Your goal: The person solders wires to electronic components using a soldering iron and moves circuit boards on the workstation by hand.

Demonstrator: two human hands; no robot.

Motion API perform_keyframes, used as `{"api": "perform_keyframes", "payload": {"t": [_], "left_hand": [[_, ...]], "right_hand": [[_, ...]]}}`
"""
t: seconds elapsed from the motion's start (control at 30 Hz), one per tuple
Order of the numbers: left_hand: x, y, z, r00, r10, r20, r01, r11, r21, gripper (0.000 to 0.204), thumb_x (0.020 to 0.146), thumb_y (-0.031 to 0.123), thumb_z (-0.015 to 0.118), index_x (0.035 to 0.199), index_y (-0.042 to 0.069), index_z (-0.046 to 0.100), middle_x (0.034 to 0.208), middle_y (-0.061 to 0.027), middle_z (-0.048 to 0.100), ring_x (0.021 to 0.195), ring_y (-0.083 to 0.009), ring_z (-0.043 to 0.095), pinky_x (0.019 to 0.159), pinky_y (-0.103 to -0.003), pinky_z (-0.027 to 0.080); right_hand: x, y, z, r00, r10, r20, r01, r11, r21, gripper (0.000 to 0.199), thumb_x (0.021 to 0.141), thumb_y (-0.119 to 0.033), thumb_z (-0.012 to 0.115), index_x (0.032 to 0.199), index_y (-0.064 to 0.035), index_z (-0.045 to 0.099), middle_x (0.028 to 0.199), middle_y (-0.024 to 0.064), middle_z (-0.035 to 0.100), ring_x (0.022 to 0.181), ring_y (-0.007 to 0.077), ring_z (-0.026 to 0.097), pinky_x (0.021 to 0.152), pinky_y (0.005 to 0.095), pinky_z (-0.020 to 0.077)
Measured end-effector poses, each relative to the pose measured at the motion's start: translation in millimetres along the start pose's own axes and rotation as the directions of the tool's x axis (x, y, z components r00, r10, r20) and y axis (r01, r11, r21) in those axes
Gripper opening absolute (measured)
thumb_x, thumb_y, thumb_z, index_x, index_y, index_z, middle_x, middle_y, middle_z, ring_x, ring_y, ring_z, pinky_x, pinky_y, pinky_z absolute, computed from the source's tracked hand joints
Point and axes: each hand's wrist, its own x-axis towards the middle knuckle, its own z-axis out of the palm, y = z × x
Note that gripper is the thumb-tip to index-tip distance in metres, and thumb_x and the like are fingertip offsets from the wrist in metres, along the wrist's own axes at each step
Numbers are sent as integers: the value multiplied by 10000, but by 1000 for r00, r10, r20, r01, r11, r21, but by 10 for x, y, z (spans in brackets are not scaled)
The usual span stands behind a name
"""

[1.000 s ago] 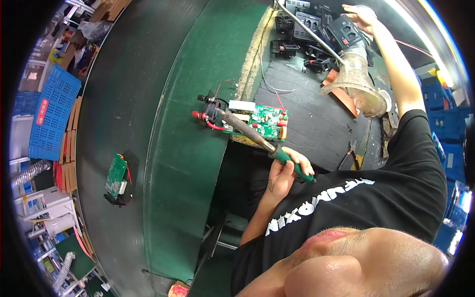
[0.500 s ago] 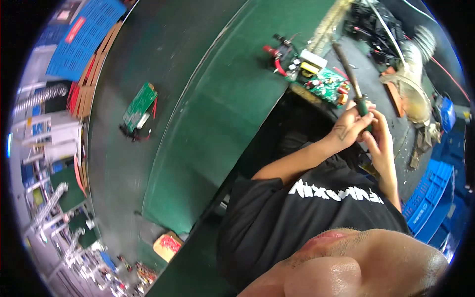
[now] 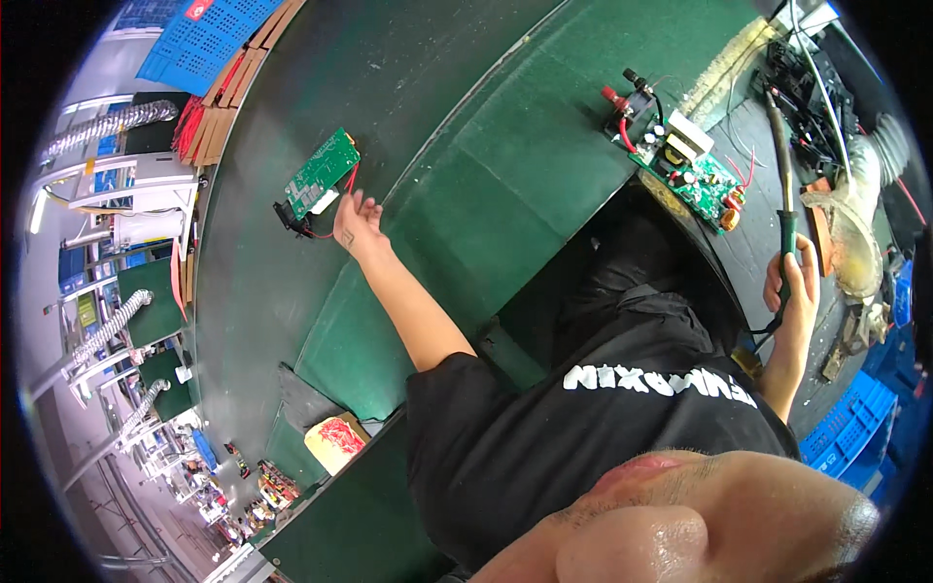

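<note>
Holding a soldering iron (image 3: 783, 180), the right hand (image 3: 799, 282) is curled round its handle (image 3: 787, 231). Just ahead of the left hand (image 3: 361, 222), whose fingers are apart, lies a green board (image 3: 324, 173). It looks light, stiff and easily broken; its edges seem safest to grab.

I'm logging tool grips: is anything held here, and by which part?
The right hand holds the soldering iron by its green handle; the left hand appears empty.

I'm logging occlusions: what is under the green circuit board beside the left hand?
A white part and red wire poke out along one edge; the circuit board hides whatever else lies beneath.
</note>
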Motion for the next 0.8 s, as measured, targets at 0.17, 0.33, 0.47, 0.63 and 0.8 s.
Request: {"api": "perform_keyframes", "payload": {"t": [0.17,0.33,0.47,0.63,0.8], "left_hand": [[446,-164,97,995,-63,-71,45,973,-225,260,870,90,610,1068,-69,554,1012,-167,587,802,-302,646,734,-418,603],[570,-257,250,996,-22,82,15,996,91,268,876,101,631,1069,-61,541,1100,-170,542,868,-293,637,751,-429,600],[679,-281,300,993,-98,-62,74,948,-308,295,861,127,688,985,-77,515,923,-132,562,742,-273,632,679,-413,616],[633,-301,236,990,141,6,-140,977,159,269,830,99,726,967,-32,534,858,-103,599,540,-234,599,472,-338,576],[706,-192,274,975,222,-23,-193,891,411,309,827,240,749,929,-4,589,822,-118,645,461,-165,549,409,-277,507]], "right_hand": [[-4,-33,-57,997,2,-77,0,999,36,313,981,-160,494,1269,-62,422,687,22,465,457,50,376,401,180,279],[-3,-28,-76,991,-7,-136,12,999,33,313,979,-157,492,1269,-60,423,685,22,468,455,49,377,402,180,279],[32,-5,-108,992,-9,-125,16,998,58,317,979,-167,500,1266,-53,426,674,19,467,446,48,375,399,176,283],[58,73,-159,995,-22,-100,26,999,45,317,978,-180,503,1265,-61,442,680,13,459,440,43,365,391,173,280],[57,63,-183,994,-42,-102,45,999,24,331,975,-194,513,1267,-59,433,671,4,456,434,41,366,388,169,277]]}}
